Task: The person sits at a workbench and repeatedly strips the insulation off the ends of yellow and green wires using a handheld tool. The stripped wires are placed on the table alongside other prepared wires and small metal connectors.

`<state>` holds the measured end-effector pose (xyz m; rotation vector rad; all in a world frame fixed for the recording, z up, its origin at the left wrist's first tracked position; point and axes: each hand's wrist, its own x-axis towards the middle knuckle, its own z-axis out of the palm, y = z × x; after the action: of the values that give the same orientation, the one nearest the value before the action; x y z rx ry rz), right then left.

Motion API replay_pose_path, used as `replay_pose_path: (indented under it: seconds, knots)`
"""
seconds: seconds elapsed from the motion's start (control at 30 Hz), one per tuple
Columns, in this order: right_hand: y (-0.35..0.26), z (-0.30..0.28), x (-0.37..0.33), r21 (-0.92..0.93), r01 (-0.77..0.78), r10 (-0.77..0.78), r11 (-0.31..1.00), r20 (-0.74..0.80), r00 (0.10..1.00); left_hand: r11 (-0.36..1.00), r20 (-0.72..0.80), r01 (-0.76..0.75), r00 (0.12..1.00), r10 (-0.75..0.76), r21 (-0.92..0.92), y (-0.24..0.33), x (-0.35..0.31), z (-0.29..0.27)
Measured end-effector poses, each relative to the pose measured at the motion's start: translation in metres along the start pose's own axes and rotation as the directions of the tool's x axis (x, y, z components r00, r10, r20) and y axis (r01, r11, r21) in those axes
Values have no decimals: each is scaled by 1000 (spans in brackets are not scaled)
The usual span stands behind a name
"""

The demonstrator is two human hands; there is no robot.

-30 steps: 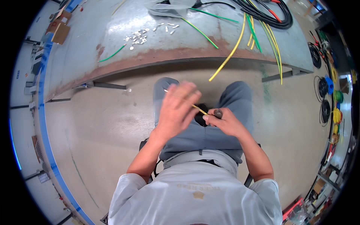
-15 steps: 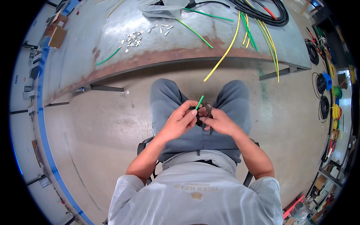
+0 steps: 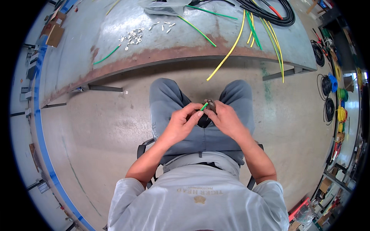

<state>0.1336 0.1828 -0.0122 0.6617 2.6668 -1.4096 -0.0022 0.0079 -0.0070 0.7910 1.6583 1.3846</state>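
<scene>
From my distant place I receive a bright picture, with light seemingly from above. The fingers (image 3: pixel 195 106) appear quite sharp. Beyond them, the table (image 3: pixel 86 32) carries a pale glare, and a soft shadow lies below its edge. Left of the fingers the floor (image 3: pixel 111 127) shines weakly. Far outward on both sides, lines bend and details become soft.

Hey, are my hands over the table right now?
No, your left hand, holding the green wire, and your right hand are together over your lap.
</scene>
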Motion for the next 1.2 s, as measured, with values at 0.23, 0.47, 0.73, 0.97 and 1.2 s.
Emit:
replay_pose_path:
  seconds: [0.23,0.47,0.73,0.97,1.2]
  knots:
    - [7,19,-3,137,178,-161,974,-125,979,976,-46,-102,993,113,190,13,-3,5]
    - [2,25,-3,165,208,-188,964,-132,973,973,-52,-60,996,74,225,19,-7,3]
    - [-6,25,-2,44,291,-275,956,-219,936,969,-57,-65,995,81,239,23,-8,5]
    - [-6,26,-2,-37,304,-303,952,-266,915,968,-72,-102,990,122,230,18,-8,6]
    - [-6,21,-2,-83,300,-311,950,-272,910,964,-69,-80,993,100,255,30,-10,4]
